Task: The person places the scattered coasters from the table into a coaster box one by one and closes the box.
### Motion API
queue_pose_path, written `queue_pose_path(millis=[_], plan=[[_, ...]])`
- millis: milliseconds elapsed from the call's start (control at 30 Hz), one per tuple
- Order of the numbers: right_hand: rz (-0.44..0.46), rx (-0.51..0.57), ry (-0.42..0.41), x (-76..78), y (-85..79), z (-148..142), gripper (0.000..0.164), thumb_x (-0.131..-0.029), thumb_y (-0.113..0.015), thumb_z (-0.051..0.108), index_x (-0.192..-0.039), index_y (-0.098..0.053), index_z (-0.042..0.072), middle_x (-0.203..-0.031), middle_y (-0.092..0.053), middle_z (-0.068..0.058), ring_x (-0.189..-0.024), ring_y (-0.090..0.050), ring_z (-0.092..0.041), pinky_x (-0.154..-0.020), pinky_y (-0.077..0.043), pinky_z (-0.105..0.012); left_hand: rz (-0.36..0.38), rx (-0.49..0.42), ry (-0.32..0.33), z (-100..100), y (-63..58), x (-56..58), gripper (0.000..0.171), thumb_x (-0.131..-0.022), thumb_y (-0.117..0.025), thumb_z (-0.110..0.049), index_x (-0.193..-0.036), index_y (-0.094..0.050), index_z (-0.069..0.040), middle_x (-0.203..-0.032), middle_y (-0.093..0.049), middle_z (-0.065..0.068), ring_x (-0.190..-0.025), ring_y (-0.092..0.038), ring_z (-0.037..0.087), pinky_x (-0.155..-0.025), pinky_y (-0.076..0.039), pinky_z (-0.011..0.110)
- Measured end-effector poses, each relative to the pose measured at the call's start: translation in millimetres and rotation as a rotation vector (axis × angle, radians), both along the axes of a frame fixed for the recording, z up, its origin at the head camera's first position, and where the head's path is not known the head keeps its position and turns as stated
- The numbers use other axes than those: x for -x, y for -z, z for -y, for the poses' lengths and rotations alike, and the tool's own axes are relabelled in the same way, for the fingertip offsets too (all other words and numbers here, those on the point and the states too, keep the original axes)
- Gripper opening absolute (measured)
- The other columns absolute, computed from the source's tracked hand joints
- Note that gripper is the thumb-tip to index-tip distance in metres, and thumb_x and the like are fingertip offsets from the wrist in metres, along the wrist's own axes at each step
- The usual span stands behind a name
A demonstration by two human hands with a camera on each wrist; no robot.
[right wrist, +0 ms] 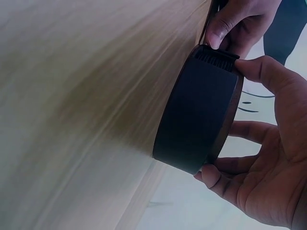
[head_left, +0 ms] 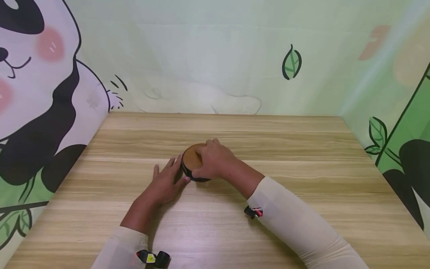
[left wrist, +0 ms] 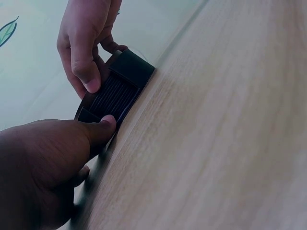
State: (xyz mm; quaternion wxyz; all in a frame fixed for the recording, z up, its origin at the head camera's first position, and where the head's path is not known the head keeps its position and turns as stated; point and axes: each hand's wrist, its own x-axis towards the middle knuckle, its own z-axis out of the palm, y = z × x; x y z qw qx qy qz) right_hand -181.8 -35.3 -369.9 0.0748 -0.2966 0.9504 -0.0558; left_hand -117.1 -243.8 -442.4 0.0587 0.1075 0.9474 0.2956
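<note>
A round black coaster holder (head_left: 186,173) with a brown top disc (head_left: 191,160) rests on the wooden table. Several thin stacked edges (left wrist: 115,98) show through an opening in its side wall. My right hand (head_left: 215,158) reaches over the top and grips the rim, thumb at the near side above the opening and other fingers at the far side. Around the left side, my left hand (head_left: 168,183) holds the holder between thumb and index finger. Its thumb (left wrist: 106,125) touches the lower side by the opening. Whether the right fingers grip only the top disc cannot be told.
The wooden table (head_left: 302,149) reaches to a pale green wall (head_left: 201,56) at the back. Panda and leaf drawings decorate the walls on both sides. Small black devices (head_left: 253,212) are strapped at both sleeve cuffs.
</note>
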Motion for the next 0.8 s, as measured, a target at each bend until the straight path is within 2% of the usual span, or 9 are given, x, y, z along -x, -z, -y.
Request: queue_pose_path(millis=[267,533,633,800], plan=[[-0.014,-0.018,-0.016,-0.7,0.1,-1,0.071,-0.093,-0.072,0.054,-0.151,-0.064,0.013,-0.13,-0.067,-0.016,-0.118,-0.058,-0.029,-0.09,-0.063,-0.045,-0.004,-0.002,0.002,-1,-0.5,0.9,0.083,-0.113,-0.059,-0.032,-0.176,-0.011,-0.005,-0.177,-0.032,0.024,-0.17,-0.015,0.047,-0.127,0.006,0.084],[0.031,0.034,0.006,-0.3,-0.1,-7,0.081,-0.095,-0.072,0.065,-0.157,-0.058,0.015,-0.144,-0.06,-0.02,-0.131,-0.058,-0.034,-0.1,-0.062,-0.052,-0.011,0.009,0.007,-1,-0.1,2.3,0.085,-0.113,-0.059,-0.033,-0.175,-0.011,-0.002,-0.177,-0.031,0.025,-0.17,-0.016,0.047,-0.127,0.006,0.083],[0.05,0.073,0.014,-1.9,-2.1,-11,0.086,-0.094,-0.073,0.067,-0.16,-0.055,0.014,-0.153,-0.055,-0.025,-0.139,-0.056,-0.04,-0.105,-0.06,-0.057,-0.003,0.011,-0.002,-1,0.7,1.8,0.088,-0.112,-0.06,-0.036,-0.175,-0.01,-0.001,-0.178,-0.028,0.025,-0.17,-0.015,0.046,-0.128,0.007,0.082],[0.088,0.101,0.061,-6.2,-4.9,-24,0.099,-0.093,-0.073,0.071,-0.166,-0.045,0.01,-0.173,-0.036,-0.029,-0.157,-0.042,-0.047,-0.118,-0.051,-0.064,0.005,0.006,-0.011,1,3.8,-0.1,0.095,-0.109,-0.064,-0.042,-0.174,-0.01,0.001,-0.179,-0.025,0.027,-0.17,-0.016,0.047,-0.13,0.008,0.08]])
